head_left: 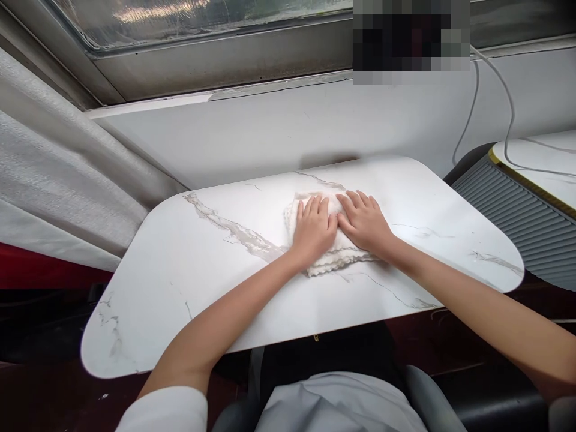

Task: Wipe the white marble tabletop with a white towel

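A folded white cloth [335,259] with scalloped edges lies on the white, marble-patterned table [216,282], a little right of its middle. My left hand [314,229] rests flat on the cloth's left part, fingers stretched toward the window side. On the right part of the cloth lies my right hand [363,221], palm down with its fingers extended. The two thumbs come close together over the cloth. Neither hand is wrapped around anything; the cloth beneath the palms is hidden.
Beyond the table's far edge stands a white wall panel [252,132] under a window [202,18]. A pale curtain [58,156] hangs at left. At right are a second table [549,156] with a ribbed grey side and a white cable [510,108].
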Motion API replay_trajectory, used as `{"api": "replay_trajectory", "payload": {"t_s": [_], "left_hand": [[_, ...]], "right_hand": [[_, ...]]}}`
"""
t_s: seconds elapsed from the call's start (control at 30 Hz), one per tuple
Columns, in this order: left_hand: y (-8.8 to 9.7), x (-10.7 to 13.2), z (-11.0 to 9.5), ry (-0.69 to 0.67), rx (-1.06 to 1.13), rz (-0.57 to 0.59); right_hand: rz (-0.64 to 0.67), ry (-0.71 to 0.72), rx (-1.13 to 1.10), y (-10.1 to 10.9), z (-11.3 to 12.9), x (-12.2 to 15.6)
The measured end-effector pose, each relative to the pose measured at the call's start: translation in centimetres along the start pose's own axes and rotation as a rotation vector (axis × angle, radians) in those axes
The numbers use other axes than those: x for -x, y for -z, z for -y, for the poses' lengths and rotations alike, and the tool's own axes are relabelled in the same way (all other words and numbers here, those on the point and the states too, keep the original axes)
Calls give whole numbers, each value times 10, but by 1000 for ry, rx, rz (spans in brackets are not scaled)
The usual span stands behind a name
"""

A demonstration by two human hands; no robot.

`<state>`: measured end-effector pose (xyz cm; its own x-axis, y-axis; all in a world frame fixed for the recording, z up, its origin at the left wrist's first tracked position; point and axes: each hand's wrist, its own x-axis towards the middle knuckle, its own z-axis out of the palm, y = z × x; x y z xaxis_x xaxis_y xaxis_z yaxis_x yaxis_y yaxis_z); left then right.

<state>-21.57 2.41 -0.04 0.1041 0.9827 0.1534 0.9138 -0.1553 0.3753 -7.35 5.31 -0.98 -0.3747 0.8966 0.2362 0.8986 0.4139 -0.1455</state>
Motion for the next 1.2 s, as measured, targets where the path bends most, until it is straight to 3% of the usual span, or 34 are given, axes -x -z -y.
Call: {"api": "replay_trajectory", "payload": {"t_s": [0.17,0.33,0.67,0.97,1.2], "left_hand": [[-8,-43,9,11,-87,-81],[-11,-78,19,25,-20,-124],[-7,-123,48,0,-12,-185],[0,-128,72,59,-77,-188],[12,-100,89,108,-82,-182]], "right_hand": [[18,-41,-4,-6,-9,-39],[8,-59,-23,-14,-17,-72],[-43,-117,-28,-32,-8,-124],[-29,-52,-29,-38,9,-147],[-25,-1,-44,-44,36,-135]]}}
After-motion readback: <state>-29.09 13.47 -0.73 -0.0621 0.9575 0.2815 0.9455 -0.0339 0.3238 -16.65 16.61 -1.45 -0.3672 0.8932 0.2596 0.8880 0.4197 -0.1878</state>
